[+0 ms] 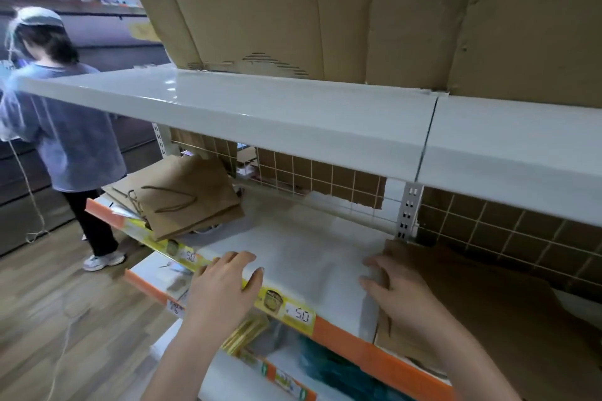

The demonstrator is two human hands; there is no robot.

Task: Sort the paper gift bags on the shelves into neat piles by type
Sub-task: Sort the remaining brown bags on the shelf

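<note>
A flat pile of white paper bags (293,251) lies in the middle of the shelf (345,330) in front of me. My left hand (224,283) rests on the pile's front left edge, fingers over the price strip. My right hand (394,286) presses the pile's right edge, where it meets a stack of brown paper bags (482,299) on the right. Further left on the same shelf lies a loose heap of brown kraft bags with twisted handles (182,195).
The empty white shelf (260,114) hangs close above, with cardboard sheets (293,10) standing on it. A wire grid backs the shelf. Lower shelves hold gold and dark green items (329,368). Another person (62,127) stands at the left on the wooden floor.
</note>
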